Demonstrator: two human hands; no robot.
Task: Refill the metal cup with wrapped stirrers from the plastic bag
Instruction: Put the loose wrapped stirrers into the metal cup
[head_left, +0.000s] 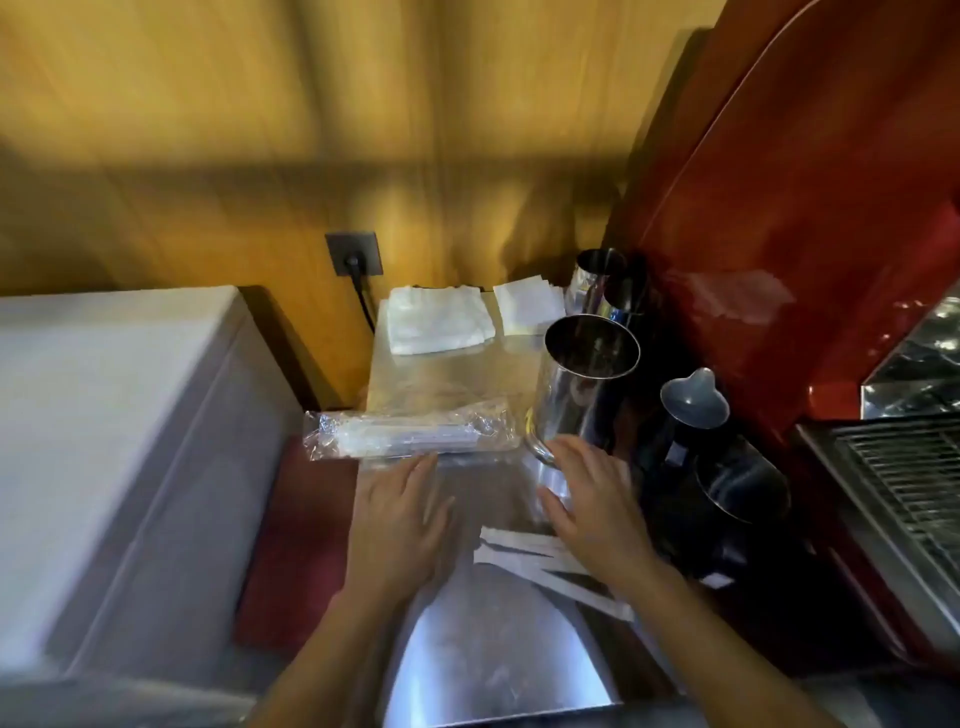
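Note:
A tall shiny metal cup (582, 395) stands upright on the steel counter (493, 649), its mouth dark and open. Left of it lies a clear plastic bag (410, 434) with wrapped stirrers inside, lengthwise across the counter. A few loose wrapped stirrers (524, 553) lie on the counter, partly under my right wrist. My left hand (397, 525) hovers flat just below the bag, fingers spread, holding nothing. My right hand (592, 504) is spread at the base of the cup, empty; contact with the cup is unclear.
A second metal cup (602, 280) stands behind the first. Folded white cloth (439, 319) and paper napkins (527, 304) lie at the back. A dark lidded jug (693, 410) and a red espresso machine (805, 208) fill the right. A white box (104, 415) sits left.

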